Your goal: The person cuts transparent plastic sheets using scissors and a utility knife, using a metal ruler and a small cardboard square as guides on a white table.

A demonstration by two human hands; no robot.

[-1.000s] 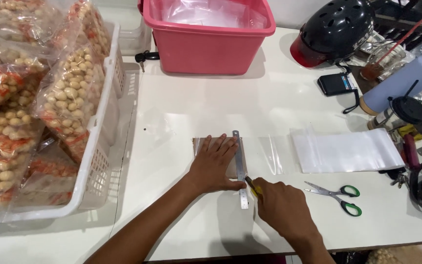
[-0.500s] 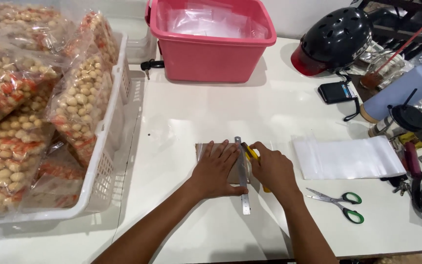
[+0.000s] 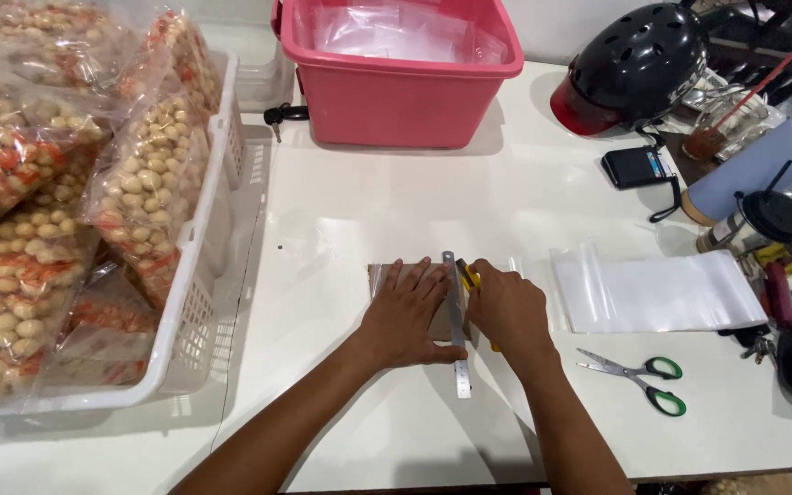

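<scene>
My left hand lies flat with fingers spread, pressing a metal ruler down on a clear plastic bag on the white table. My right hand is closed around a yellow cutter, whose tip sits against the ruler's right edge near its far end. Most of the bag is hidden under my hands.
A stack of clear bags lies to the right, green-handled scissors below it. A pink tub stands at the back, a white basket of snack packets on the left. A black helmet, phone and bottles sit far right.
My right hand has moved along the ruler from its near end up to its far end with the cutter. The left hand stays pressed on the ruler.
</scene>
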